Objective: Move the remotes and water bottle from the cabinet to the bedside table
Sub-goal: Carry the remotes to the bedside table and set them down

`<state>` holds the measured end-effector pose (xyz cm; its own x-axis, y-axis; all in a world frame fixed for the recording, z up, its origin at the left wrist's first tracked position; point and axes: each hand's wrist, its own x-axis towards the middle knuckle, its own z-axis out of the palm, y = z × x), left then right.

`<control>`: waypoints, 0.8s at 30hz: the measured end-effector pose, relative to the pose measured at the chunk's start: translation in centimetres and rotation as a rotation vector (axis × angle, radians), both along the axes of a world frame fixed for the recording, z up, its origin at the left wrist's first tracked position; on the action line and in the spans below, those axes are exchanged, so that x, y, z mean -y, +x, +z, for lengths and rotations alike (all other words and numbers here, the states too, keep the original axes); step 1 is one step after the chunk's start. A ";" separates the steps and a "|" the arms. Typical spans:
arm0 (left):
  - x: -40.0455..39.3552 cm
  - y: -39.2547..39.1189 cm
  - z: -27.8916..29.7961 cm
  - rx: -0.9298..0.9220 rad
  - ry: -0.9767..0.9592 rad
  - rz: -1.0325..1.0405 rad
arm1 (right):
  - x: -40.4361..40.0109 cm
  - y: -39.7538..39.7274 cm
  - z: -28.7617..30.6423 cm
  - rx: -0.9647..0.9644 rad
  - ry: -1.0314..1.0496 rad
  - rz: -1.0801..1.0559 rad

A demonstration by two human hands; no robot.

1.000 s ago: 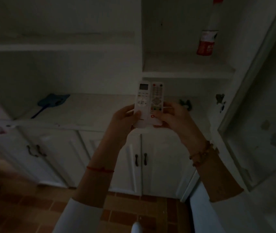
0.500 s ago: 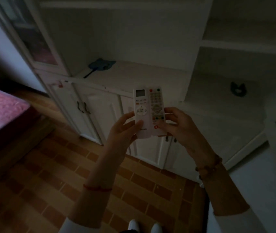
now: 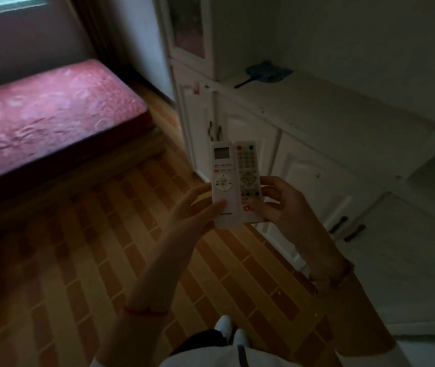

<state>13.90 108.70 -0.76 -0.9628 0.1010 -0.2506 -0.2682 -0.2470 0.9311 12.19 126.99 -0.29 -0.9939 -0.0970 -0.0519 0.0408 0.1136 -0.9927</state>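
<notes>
Holding two white remotes side by side, upright, in front of the chest above the tiled floor (image 3: 84,260): display remote (image 3: 222,181) gripped by left hand (image 3: 192,210), thumb curled on its front; button remote (image 3: 248,178) pinched by right hand (image 3: 285,205), fingers (image 3: 272,181) clamped on its edge. Standing near white cabinet (image 3: 317,160), blue swatter (image 3: 266,74) lying on its bench; red bed (image 3: 47,112) on the left
</notes>
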 end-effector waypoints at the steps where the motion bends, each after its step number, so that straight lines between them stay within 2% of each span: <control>1: 0.7 0.3 -0.2 0.002 -0.002 0.034 | 0.8 -0.3 -0.2 0.007 -0.001 0.034; 14: 10.9 3.4 -2.2 0.038 0.060 0.468 | 13.9 -5.1 -1.9 0.028 0.053 0.521; 24: 25.5 2.1 -3.3 0.039 0.041 0.798 | 32.5 -10.5 -2.8 0.043 0.100 0.834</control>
